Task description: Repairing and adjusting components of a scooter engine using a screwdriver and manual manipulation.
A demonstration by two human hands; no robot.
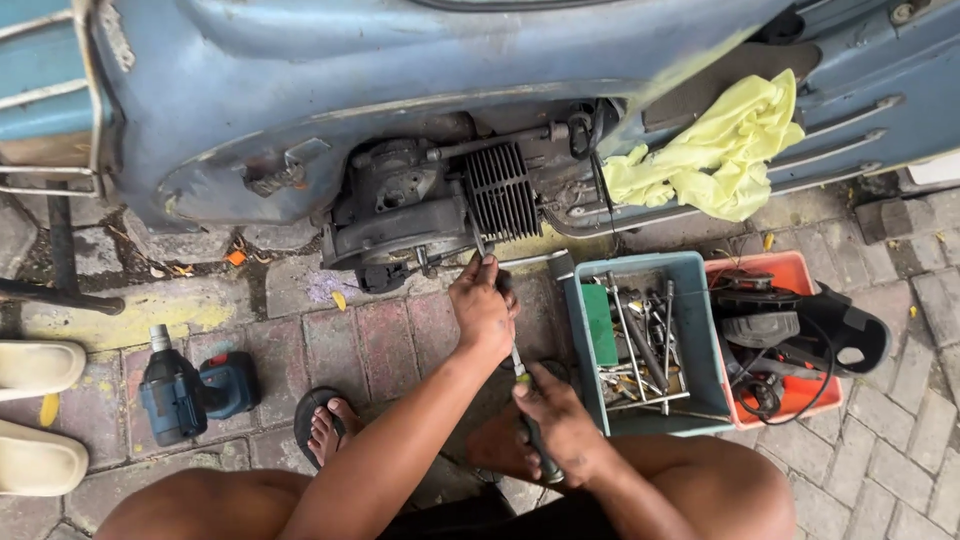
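A blue scooter (400, 90) stands with its dark engine (420, 205) exposed, cooling fins showing. My left hand (483, 305) wraps around the shaft of a long screwdriver (516, 360) just below the engine's underside, where the tip reaches. My right hand (560, 425) grips the same tool's handle lower down, above my knee.
A blue tray (690, 330) of metal tools sits right of my hands, and beside it an orange tray (805, 385) holds a black power tool and cable. A blue cordless impact driver (185, 390) lies on the paving at left. A yellow cloth (725, 150) hangs on the scooter. Pale sandals (35, 415) lie far left.
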